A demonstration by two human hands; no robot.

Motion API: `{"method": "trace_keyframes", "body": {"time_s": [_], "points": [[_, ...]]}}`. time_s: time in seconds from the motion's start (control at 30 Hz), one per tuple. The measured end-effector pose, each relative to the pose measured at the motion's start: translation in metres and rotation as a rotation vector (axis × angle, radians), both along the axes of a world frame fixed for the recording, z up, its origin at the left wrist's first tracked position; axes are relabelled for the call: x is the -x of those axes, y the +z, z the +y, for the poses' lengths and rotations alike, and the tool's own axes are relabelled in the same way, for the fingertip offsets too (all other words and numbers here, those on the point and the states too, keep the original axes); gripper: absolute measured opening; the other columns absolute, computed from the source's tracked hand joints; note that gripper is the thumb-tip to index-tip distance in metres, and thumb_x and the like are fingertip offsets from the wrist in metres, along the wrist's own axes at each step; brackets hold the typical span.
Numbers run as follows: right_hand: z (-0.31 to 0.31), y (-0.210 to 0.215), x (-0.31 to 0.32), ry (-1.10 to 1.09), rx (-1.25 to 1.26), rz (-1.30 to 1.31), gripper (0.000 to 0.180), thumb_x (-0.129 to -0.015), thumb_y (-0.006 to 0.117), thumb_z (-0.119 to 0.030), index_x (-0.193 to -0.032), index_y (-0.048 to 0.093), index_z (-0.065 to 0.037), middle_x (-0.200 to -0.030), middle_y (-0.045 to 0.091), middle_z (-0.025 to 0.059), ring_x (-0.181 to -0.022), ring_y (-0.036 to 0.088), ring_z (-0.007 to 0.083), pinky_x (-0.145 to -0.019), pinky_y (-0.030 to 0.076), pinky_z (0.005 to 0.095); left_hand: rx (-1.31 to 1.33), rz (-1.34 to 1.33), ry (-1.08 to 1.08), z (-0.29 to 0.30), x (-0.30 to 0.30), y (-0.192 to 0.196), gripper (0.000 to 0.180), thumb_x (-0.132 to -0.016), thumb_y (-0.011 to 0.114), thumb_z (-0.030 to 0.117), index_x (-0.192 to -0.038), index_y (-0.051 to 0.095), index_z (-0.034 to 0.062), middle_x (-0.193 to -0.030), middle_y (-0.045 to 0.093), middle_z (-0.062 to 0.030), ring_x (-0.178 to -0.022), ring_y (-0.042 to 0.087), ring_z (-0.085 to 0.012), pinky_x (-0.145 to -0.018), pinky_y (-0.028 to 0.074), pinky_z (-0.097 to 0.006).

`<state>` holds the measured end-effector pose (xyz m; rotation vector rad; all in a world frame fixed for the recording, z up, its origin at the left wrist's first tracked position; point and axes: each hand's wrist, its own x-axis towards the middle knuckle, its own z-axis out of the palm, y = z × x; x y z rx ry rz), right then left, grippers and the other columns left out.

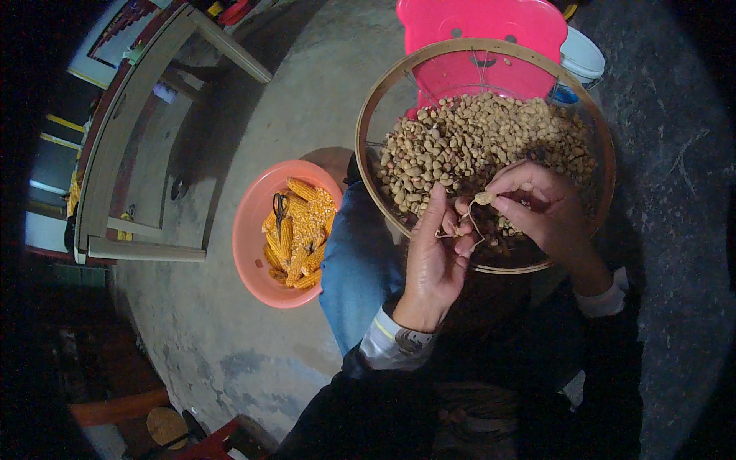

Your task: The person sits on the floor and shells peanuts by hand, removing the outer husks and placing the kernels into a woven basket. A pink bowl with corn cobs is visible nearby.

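Observation:
A wide round sieve (366,115) with a wooden rim holds a heap of unshelled peanuts (498,126). Over its near part, my right hand (548,207) pinches one pale peanut (484,198) between thumb and fingertips. From that peanut a thin, stringy stem (478,226) loops down across the fingers of my left hand (433,268). My left hand is held thumb up with its fingers curled in, close beside the right; what lies inside the curl is partly hidden.
Left of my blue-clad knee (353,268), an orange basin (249,264) holds corn cobs (285,238), loose kernels and black-handled scissors (279,207). A pink plastic chair (483,19) stands behind the sieve, beside a white bucket (583,55). A wooden table (115,153) stands far left.

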<state>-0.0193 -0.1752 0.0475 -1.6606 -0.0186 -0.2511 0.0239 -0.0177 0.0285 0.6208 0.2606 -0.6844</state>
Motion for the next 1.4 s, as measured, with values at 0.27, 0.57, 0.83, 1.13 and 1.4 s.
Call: {"method": "trace_keyframes", "body": {"time_s": [0.27,0.57,0.83,1.13,1.4], "points": [[-0.002,0.006,-0.004,0.024,0.306,-0.214,0.014,-0.08,0.063,0.001,-0.092,0.061,-0.005,-0.092,0.062,0.0062,-0.079,0.059,0.0135,-0.069,0.047,0.0254,-0.139,-0.271,-0.119,-0.001,0.002,0.001,0.021,-0.093,0.056,0.023,-0.102,0.062,0.0049,-0.081,0.062,-0.0012,-0.053,0.044,-0.0024,-0.041,0.031,-0.015],[0.003,-0.001,-0.001,-0.093,0.124,-0.114,0.018,-0.079,0.068,-0.004,-0.096,0.063,-0.005,-0.092,0.062,0.0057,-0.079,0.059,0.0127,-0.069,0.048,0.0253,-0.172,-0.378,-0.03,-0.004,0.003,-0.001,0.019,-0.089,0.062,0.012,-0.106,0.063,0.0052,-0.084,0.063,0.0015,-0.055,0.043,-0.0008,-0.047,0.033,-0.014],[0.004,0.008,0.0,-0.095,0.198,-0.094,0.014,-0.079,0.069,-0.008,-0.093,0.066,-0.005,-0.09,0.064,0.0059,-0.078,0.061,0.0135,-0.069,0.048,0.0253,-0.159,-0.358,-0.06,-0.003,0.004,-0.002,0.017,-0.088,0.062,0.009,-0.105,0.062,0.0057,-0.081,0.061,0.0031,-0.055,0.043,-0.0001,-0.046,0.032,-0.014],[0.008,0.008,0.004,-0.122,0.152,0.046,0.013,-0.081,0.068,-0.013,-0.092,0.066,-0.006,-0.085,0.066,0.0032,-0.078,0.06,0.0112,-0.07,0.047,0.0257,-0.143,-0.323,-0.081,-0.004,0.005,-0.003,0.011,-0.087,0.063,0.008,-0.098,0.062,0.0073,-0.079,0.06,0.0037,-0.053,0.042,0.0002,-0.044,0.031,-0.013],[0.005,0.004,0.005,-0.115,0.092,0.037,0.012,-0.082,0.068,-0.012,-0.091,0.066,-0.004,-0.087,0.066,0.004,-0.079,0.06,0.0104,-0.072,0.048,0.0252,-0.133,-0.305,-0.09,-0.004,0.007,-0.004,0.007,-0.087,0.063,0.009,-0.094,0.062,0.0077,-0.076,0.058,0.0046,-0.053,0.042,0.0,-0.044,0.031,-0.013]]}}
